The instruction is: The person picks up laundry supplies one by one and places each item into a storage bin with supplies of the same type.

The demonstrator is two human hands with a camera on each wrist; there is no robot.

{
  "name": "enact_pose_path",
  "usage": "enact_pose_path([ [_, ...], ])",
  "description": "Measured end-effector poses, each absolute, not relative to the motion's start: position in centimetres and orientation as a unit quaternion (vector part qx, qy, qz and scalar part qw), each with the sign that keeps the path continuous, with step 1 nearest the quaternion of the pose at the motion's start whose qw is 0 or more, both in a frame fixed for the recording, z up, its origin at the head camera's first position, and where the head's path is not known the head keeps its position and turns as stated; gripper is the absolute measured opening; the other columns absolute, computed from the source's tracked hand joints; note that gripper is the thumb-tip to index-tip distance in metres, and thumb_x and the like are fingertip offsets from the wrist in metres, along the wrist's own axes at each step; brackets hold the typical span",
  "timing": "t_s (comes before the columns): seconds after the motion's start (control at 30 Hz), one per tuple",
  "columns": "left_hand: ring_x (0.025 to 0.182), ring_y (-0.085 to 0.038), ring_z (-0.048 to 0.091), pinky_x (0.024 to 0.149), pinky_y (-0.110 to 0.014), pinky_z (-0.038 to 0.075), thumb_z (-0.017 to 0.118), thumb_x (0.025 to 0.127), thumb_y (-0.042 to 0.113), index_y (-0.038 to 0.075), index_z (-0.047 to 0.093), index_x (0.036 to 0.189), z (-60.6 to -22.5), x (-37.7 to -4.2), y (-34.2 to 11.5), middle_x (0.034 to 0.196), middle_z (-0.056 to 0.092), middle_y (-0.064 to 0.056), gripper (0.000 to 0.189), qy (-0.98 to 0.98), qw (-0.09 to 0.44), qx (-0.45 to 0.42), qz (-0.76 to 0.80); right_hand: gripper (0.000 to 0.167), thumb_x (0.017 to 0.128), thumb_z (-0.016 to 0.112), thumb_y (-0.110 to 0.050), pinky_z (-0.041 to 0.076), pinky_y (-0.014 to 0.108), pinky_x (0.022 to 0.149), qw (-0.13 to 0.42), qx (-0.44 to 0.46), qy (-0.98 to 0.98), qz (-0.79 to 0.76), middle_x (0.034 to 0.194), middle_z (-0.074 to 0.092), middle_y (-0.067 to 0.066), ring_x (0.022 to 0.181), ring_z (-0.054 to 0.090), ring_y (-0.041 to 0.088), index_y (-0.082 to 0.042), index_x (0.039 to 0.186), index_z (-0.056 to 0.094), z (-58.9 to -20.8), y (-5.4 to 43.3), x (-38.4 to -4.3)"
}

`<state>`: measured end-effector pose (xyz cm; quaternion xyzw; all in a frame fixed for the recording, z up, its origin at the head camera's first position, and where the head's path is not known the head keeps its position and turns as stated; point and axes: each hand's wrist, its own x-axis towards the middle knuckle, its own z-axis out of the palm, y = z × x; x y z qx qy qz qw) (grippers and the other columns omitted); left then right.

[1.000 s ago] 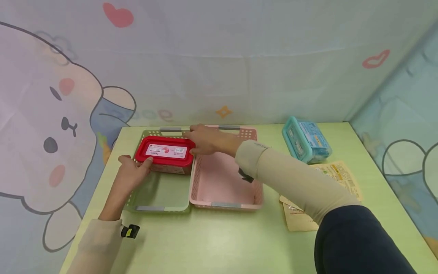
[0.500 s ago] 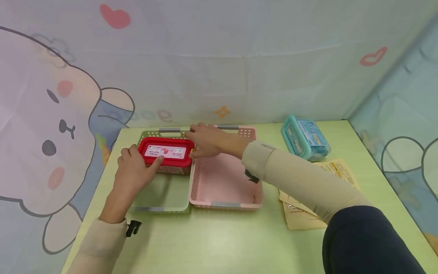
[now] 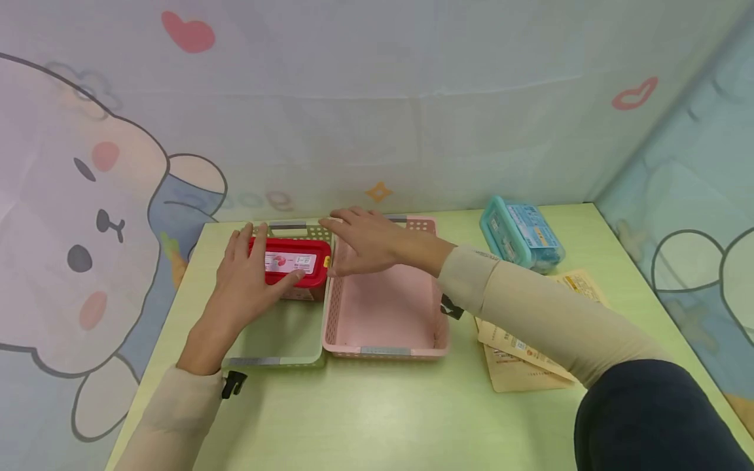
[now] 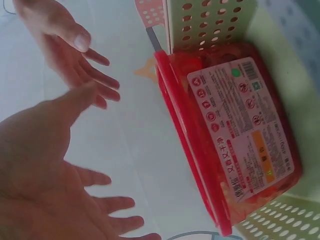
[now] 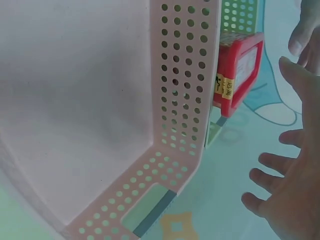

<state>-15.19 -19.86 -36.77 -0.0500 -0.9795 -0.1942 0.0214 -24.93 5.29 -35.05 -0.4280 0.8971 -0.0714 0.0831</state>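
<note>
A clear plastic food box with a red lid [image 3: 315, 250] sits in the far part of the green basket [image 3: 279, 333]. Its printed side label [image 4: 245, 125] faces the left wrist camera. My left hand [image 3: 244, 281] hovers above the box's left side with fingers spread, apart from the lid in the left wrist view. Over the rim between the two baskets, my right hand [image 3: 371, 242] is also spread, holding nothing. The pink basket [image 3: 385, 314] stands right beside the green one, and a yellow sticker [image 5: 224, 86] shows at the box's right end.
A teal-lidded box [image 3: 521, 232] stands at the table's back right. In front of it, several flat yellowish packets [image 3: 524, 366] lie partly under my right sleeve. A printed cloth [image 3: 377, 98] hangs behind the table [image 3: 353, 418].
Both hands have let go of the red-lidded box and risen, their fingers straightening. The left moved up and right over the lid; the right drew slightly right. The box stays in the green basket.
</note>
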Motion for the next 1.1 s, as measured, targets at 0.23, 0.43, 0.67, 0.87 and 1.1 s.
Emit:
enact_pose_path([
  [0.23, 0.159, -0.050, -0.002, 0.120, -0.076, 0.011, 0.073, 0.094, 0.055, 0.004, 0.008, 0.170, -36.7, -16.3, -19.6, 0.175, -0.002, -0.024, 0.112, -0.982, 0.008, -0.085, -0.166, 0.103, 0.095, 0.051, -0.079, 0.017, 0.062, 0.126, 0.067, -0.417, 0.903, -0.072, 0.176, 0.017, 0.010, 0.162, 0.015, 0.034, -0.022, 0.172, 0.012, -35.2, 6.6, -24.6],
  [0.43, 0.161, -0.046, -0.007, 0.120, -0.077, 0.006, 0.070, 0.095, 0.063, 0.009, 0.005, 0.171, -37.0, -17.1, -19.3, 0.177, -0.004, -0.019, 0.114, -0.978, 0.011, -0.126, -0.168, 0.103, 0.095, 0.053, -0.079, 0.017, 0.064, 0.125, 0.048, -0.410, 0.906, -0.094, 0.176, 0.017, 0.009, 0.162, 0.014, 0.035, -0.023, 0.172, 0.014, -35.3, 7.6, -24.4],
  [0.67, 0.162, -0.040, -0.012, 0.121, -0.075, 0.003, 0.065, 0.095, 0.069, 0.016, -0.001, 0.171, -36.9, -17.8, -19.0, 0.177, -0.012, -0.009, 0.114, -0.972, 0.000, -0.147, -0.182, 0.103, 0.095, 0.055, -0.077, 0.014, 0.063, 0.127, 0.032, -0.403, 0.909, -0.102, 0.177, 0.016, 0.006, 0.163, 0.013, 0.029, -0.023, 0.172, 0.013, -34.7, 8.8, -24.7],
  [0.87, 0.162, -0.039, -0.011, 0.122, -0.074, 0.004, 0.067, 0.095, 0.067, 0.014, 0.000, 0.171, -36.6, -17.9, -18.4, 0.177, -0.013, -0.008, 0.115, -0.969, 0.002, -0.150, -0.197, 0.103, 0.095, 0.057, -0.075, 0.013, 0.062, 0.127, 0.022, -0.405, 0.907, -0.112, 0.177, 0.016, 0.007, 0.163, 0.013, 0.029, -0.023, 0.172, 0.014, -34.2, 9.6, -24.6],
  [1.1, 0.162, -0.040, -0.008, 0.122, -0.073, 0.004, 0.066, 0.094, 0.068, 0.012, 0.000, 0.171, -36.0, -18.1, -17.4, 0.177, -0.008, -0.013, 0.115, -0.966, 0.011, -0.157, -0.203, 0.102, 0.095, 0.055, -0.077, 0.017, 0.064, 0.126, 0.013, -0.405, 0.907, -0.118, 0.176, 0.018, 0.008, 0.162, 0.010, 0.038, -0.024, 0.172, 0.015, -33.4, 10.7, -24.4],
])
